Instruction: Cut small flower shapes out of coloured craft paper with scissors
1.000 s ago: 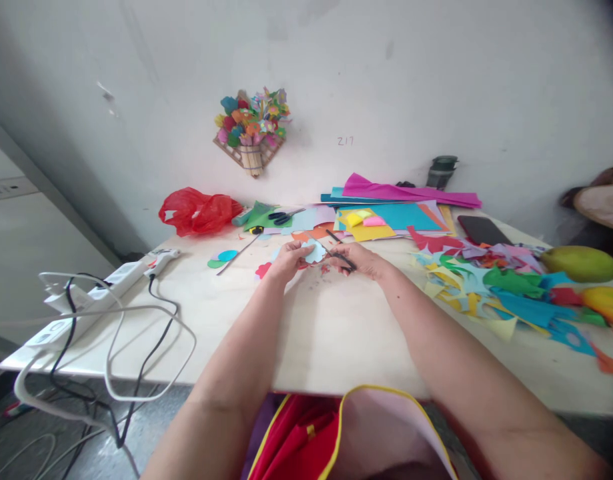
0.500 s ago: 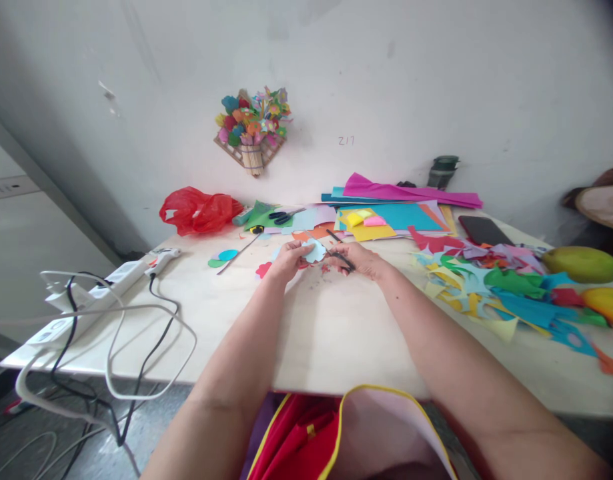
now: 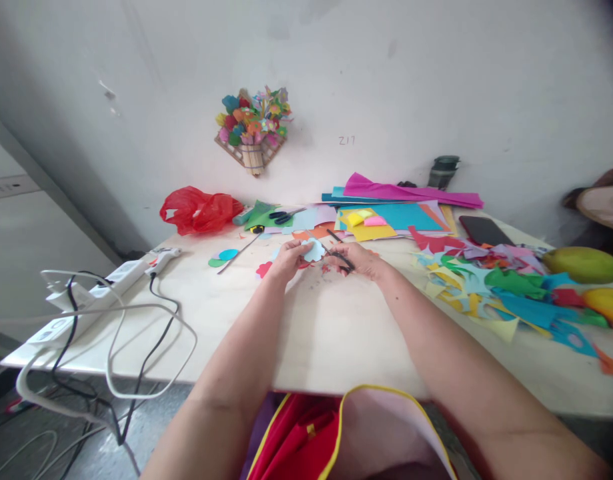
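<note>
Pinched between the thumb and fingers of my left hand [image 3: 289, 260] is a light blue paper flower [image 3: 314, 251] with a scalloped edge. My right hand [image 3: 359, 260] is closed round the dark handles of a pair of scissors [image 3: 345, 263], whose blades point left at the flower's right edge. Whether the blades touch the paper is too small to tell. Below both hands, small paper snippets lie scattered on the table. A red paper piece [image 3: 263, 269] shows just left of my left hand, partly covered by it.
Coloured paper scraps [image 3: 506, 287] spread over the right side, near a phone [image 3: 485, 231] and a green mango [image 3: 581, 265]. Paper sheets [image 3: 386, 217] lie at the back. On the left are a red plastic bag [image 3: 201, 210] and a power strip [image 3: 96, 300] with trailing cables.
Both hands stay almost in place. The scissor blades show a little more clearly beside the flower's right edge, and the paper has shifted very slightly.
</note>
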`<state>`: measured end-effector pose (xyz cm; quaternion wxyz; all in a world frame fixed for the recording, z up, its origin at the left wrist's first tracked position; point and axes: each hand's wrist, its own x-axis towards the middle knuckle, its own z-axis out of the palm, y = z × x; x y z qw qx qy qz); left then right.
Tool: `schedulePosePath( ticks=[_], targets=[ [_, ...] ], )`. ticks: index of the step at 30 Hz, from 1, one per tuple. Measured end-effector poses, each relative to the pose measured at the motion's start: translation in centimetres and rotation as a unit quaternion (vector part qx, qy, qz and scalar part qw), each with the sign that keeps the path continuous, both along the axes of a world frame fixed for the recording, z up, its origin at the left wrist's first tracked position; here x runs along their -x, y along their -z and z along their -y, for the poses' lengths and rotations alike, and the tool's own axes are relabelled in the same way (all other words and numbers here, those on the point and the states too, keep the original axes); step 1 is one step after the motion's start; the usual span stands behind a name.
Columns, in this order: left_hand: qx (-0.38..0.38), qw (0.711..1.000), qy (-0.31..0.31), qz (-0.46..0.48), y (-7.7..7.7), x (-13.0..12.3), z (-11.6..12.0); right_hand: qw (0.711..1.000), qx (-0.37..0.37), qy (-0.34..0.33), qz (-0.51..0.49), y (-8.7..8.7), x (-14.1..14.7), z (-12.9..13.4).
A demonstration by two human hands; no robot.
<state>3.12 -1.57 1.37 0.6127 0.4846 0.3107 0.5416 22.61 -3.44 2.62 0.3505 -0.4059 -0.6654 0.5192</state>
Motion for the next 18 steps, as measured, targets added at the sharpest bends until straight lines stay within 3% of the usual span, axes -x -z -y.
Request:
schedulePosePath(
  ticks=[18],
  targets=[
    [0.006,1.000,-0.003,0.006,0.13,-0.06,-0.04,1.000,-0.004,0.009,-0.001,-0.12,0.42,0.28]
  ],
)
